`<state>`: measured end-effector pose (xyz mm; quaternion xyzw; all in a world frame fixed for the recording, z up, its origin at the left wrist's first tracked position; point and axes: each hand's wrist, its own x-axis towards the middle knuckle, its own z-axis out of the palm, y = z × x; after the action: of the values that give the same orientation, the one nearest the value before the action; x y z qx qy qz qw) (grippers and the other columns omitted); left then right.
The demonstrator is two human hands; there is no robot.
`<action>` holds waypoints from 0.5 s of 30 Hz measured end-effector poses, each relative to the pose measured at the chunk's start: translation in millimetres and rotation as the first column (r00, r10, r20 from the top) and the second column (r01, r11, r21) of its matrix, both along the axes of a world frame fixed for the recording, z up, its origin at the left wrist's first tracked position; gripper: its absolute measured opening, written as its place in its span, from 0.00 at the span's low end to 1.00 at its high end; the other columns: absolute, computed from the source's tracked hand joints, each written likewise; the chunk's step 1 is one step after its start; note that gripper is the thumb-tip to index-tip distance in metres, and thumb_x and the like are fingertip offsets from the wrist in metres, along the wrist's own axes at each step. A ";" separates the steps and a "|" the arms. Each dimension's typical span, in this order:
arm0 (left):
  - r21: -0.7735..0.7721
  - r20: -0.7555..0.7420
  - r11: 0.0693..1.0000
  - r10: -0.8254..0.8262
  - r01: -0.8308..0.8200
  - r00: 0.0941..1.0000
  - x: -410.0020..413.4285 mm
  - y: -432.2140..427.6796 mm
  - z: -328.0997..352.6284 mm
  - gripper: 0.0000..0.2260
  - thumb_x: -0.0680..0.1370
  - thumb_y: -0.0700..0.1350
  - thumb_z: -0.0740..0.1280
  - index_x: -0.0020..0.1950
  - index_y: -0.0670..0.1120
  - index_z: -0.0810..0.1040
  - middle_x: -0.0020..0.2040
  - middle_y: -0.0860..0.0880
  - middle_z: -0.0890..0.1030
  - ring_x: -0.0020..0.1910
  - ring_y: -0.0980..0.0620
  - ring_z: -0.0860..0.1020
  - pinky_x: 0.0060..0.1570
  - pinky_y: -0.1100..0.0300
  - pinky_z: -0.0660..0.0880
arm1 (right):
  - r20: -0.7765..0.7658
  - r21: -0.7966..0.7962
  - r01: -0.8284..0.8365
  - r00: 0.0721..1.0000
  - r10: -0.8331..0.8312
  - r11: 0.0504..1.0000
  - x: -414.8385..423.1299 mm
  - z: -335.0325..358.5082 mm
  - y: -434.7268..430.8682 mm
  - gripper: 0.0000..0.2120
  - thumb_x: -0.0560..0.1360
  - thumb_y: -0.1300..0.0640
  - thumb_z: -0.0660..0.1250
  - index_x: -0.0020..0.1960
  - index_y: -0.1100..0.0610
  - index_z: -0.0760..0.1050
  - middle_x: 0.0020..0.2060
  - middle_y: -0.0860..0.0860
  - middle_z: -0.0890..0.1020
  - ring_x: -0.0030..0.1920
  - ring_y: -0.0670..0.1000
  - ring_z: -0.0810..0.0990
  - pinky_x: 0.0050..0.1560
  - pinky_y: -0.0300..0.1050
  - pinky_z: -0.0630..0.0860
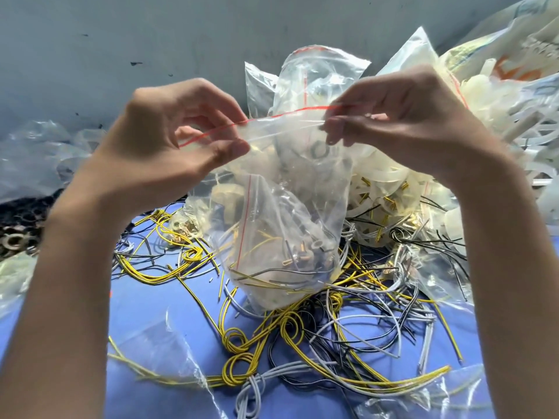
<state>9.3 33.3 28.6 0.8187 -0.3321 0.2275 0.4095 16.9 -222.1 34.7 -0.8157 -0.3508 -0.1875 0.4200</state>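
View from the head camera, as I see it from my remote station. A clear zip bag (pixel 284 225) hangs directly above the wire tangle (pixel 302 328), its bottom corner almost down among the loops. The bag is transparent and creased, with a red seal strip (pixel 272 117) running along its mouth. Its lower part is weighed down by short yellow and dark wire offcuts and small metal sleeves.

My left hand (pixel 169 140) is raised over the left side of the tangle, wrist bent back, with thumb and fingers curled and pinching the left end of the seal strip. My right hand (pixel 402 122) is raised over the right side of the tangle, palm turned down, and pinches the right end of the strip between thumb and fingertips. The strip is drawn taut between the two hands.

The tangle itself, of yellow, grey and black leads, lies on a blue table (pixel 169 303). Beyond the tangle more clear bags (pixel 317 74) are piled up, some holding white tubing (pixel 378 176).
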 end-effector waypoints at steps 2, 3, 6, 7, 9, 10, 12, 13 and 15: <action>-0.014 -0.004 1.000 -0.010 0.010 1.000 -1.6 -3.3 0.8 0.09 0.69 0.46 0.73 0.45 0.57 0.78 0.39 0.58 0.81 0.40 0.63 0.78 0.48 0.68 0.75 | 0.007 -0.020 0.028 1.000 -0.028 0.999 -2.3 0.9 1.6 0.03 0.74 0.59 0.70 0.44 0.51 0.80 0.37 0.46 0.84 0.36 0.41 0.80 0.40 0.47 0.80; -0.018 -0.003 1.000 -0.014 0.014 1.000 -2.1 -4.3 1.4 0.09 0.69 0.46 0.73 0.45 0.56 0.78 0.39 0.59 0.81 0.40 0.63 0.78 0.48 0.68 0.75 | 0.013 -0.026 0.037 0.999 -0.036 0.999 -3.7 1.7 1.8 0.03 0.73 0.59 0.70 0.44 0.52 0.81 0.37 0.47 0.84 0.36 0.42 0.81 0.40 0.47 0.80; -0.020 0.007 1.000 -0.008 0.008 1.000 -3.5 -7.0 1.9 0.07 0.70 0.46 0.72 0.44 0.56 0.78 0.38 0.62 0.81 0.38 0.64 0.77 0.46 0.68 0.76 | 0.027 -0.059 0.060 0.998 -0.058 0.996 -8.2 4.6 2.8 0.03 0.73 0.58 0.69 0.44 0.54 0.82 0.37 0.48 0.84 0.38 0.42 0.82 0.43 0.47 0.80; -0.025 0.005 1.000 -0.002 0.002 1.000 -3.9 -7.7 1.8 0.06 0.70 0.46 0.72 0.43 0.55 0.78 0.37 0.62 0.81 0.37 0.64 0.77 0.45 0.67 0.76 | 0.023 -0.060 0.065 0.998 -0.064 0.996 -9.1 5.6 3.2 0.03 0.73 0.58 0.70 0.45 0.54 0.82 0.37 0.47 0.84 0.38 0.41 0.82 0.45 0.47 0.80; -0.029 0.004 1.000 0.008 -0.008 1.000 -4.7 -8.8 2.1 0.05 0.70 0.46 0.72 0.42 0.55 0.78 0.35 0.62 0.81 0.36 0.64 0.76 0.44 0.66 0.77 | 0.020 -0.053 0.068 0.998 -0.067 0.996 -9.5 6.8 5.1 0.02 0.73 0.57 0.71 0.46 0.54 0.82 0.38 0.44 0.84 0.38 0.38 0.81 0.44 0.41 0.79; -0.026 0.007 1.000 0.012 -0.012 1.000 -5.3 -9.1 2.5 0.05 0.70 0.46 0.72 0.42 0.55 0.79 0.35 0.61 0.80 0.35 0.64 0.76 0.44 0.66 0.77 | 0.026 -0.053 0.066 0.998 -0.065 0.996 -9.6 7.2 7.0 0.03 0.73 0.57 0.72 0.46 0.54 0.82 0.38 0.44 0.84 0.38 0.36 0.80 0.43 0.35 0.77; -0.008 0.018 1.000 0.021 -0.021 1.000 -6.4 -9.9 3.4 0.05 0.70 0.47 0.72 0.42 0.56 0.78 0.35 0.62 0.80 0.35 0.64 0.76 0.44 0.67 0.77 | 0.038 -0.058 0.069 0.997 -0.067 0.996 -9.0 6.9 11.8 0.02 0.74 0.58 0.71 0.46 0.55 0.82 0.36 0.44 0.83 0.36 0.35 0.79 0.43 0.30 0.73; 0.008 0.023 1.000 0.030 -0.030 0.999 -6.8 -10.3 3.7 0.05 0.70 0.47 0.72 0.42 0.56 0.78 0.35 0.62 0.80 0.34 0.64 0.76 0.45 0.68 0.77 | 0.046 -0.067 0.080 0.996 -0.077 0.994 -8.4 6.2 14.1 0.02 0.74 0.59 0.71 0.45 0.56 0.82 0.35 0.45 0.83 0.36 0.36 0.79 0.43 0.30 0.73; 0.043 0.029 0.998 0.054 -0.055 0.998 -7.1 -11.2 3.5 0.05 0.70 0.48 0.72 0.41 0.57 0.78 0.35 0.63 0.80 0.34 0.65 0.77 0.45 0.67 0.78 | 0.053 -0.095 0.109 0.993 -0.104 0.990 -6.3 4.2 18.5 0.02 0.74 0.60 0.70 0.44 0.56 0.81 0.33 0.44 0.81 0.35 0.38 0.79 0.45 0.33 0.75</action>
<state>2.3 22.0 32.1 0.8329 -0.3201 0.2429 0.3805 10.6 -203.6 38.9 -0.8480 -0.3256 -0.2119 0.3605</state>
